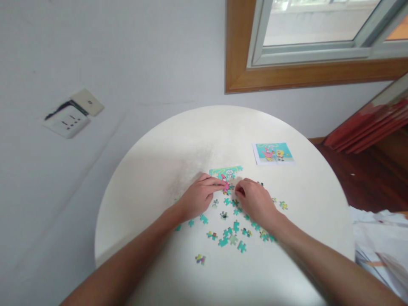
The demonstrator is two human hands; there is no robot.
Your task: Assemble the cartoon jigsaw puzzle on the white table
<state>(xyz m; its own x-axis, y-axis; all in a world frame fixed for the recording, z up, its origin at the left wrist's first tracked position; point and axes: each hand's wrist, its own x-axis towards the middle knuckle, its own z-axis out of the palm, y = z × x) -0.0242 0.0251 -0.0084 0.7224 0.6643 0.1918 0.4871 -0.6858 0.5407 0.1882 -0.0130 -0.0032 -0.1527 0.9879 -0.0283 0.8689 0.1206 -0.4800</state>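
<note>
A partly joined jigsaw puzzle (230, 173) lies near the middle of the white round table (153, 157), showing a teal strip and a pink figure. My left hand (200, 193) rests at its left side, fingers stretched out flat with their tips on the pink part. Just right of the joined part, my right hand (253, 199) is closed with fingers curled together; whatever it may pinch is hidden. Loose teal puzzle pieces (236, 226) lie scattered below and between the hands. One multicoloured puzzle piece (200, 259) sits apart, closer to me.
A reference picture card (274, 153) with cartoon figures lies at the table's right back. Behind the table is a white wall with a socket (67, 120) and a wood-framed window (237, 46). Papers (379, 238) are at the lower right, below a red curtain (366, 125).
</note>
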